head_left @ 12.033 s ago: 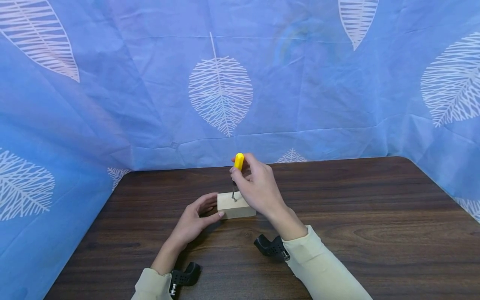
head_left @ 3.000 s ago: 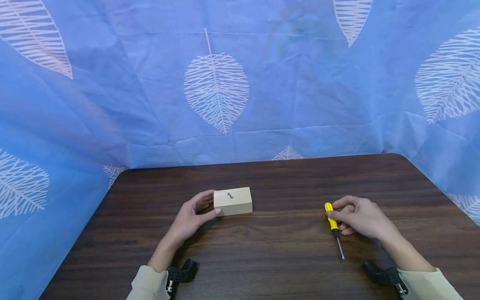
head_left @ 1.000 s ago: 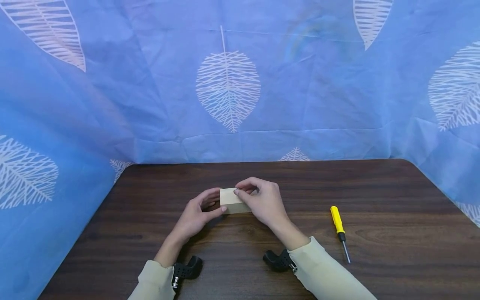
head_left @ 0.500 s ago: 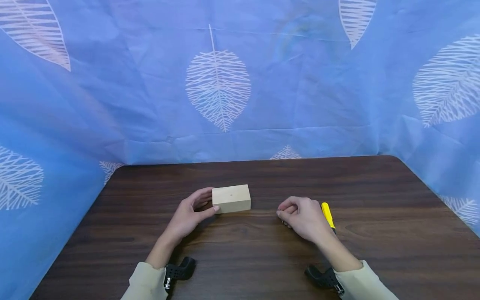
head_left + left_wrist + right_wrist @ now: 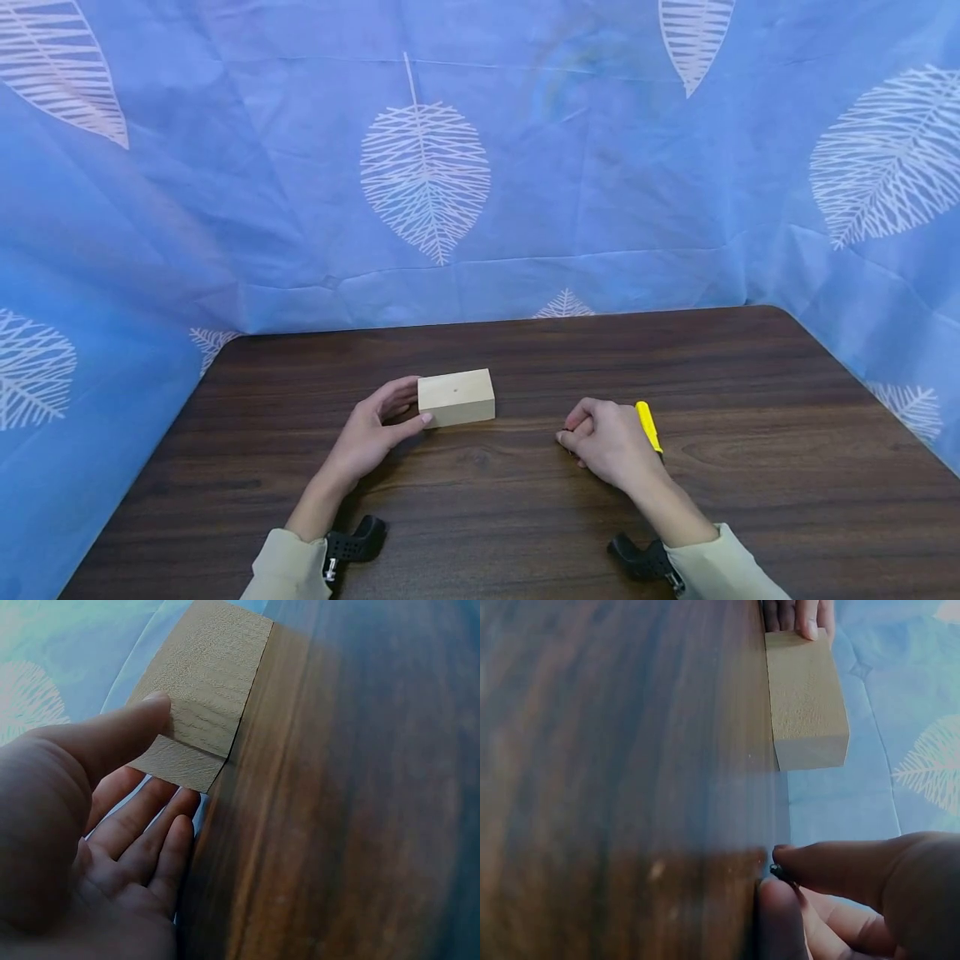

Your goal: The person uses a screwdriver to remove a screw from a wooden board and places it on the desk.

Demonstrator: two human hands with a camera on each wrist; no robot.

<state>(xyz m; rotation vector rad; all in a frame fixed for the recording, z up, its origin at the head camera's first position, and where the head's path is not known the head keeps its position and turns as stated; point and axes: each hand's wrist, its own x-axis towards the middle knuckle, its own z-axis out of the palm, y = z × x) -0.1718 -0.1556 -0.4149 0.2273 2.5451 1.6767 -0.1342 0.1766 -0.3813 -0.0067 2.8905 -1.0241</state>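
A pale wooden block (image 5: 456, 408) sits on the table with a small dark hole in its top face. My left hand (image 5: 367, 437) grips its left end, thumb on the near side and fingers behind; the left wrist view shows the thumb pressing the block (image 5: 210, 675). To the right of the block, low over the table, my right hand (image 5: 611, 442) pinches a small metal screw (image 5: 778, 871) between thumb and finger. Only the screw's end shows, and whether it touches the table I cannot tell. A yellow screwdriver (image 5: 647, 425) lies just beyond the right hand, which hides its shaft.
The dark wood-grain table (image 5: 480, 517) carries everything. Behind it hangs a blue cloth (image 5: 300, 167) with white leaf prints, reaching down to the table's back edge. A black camera mount is on each wrist.
Earlier the screwdriver stood on the screw in the block, then was laid down at the right. The right hand took the screw out and carried it right, then barely moved. The left hand stayed.
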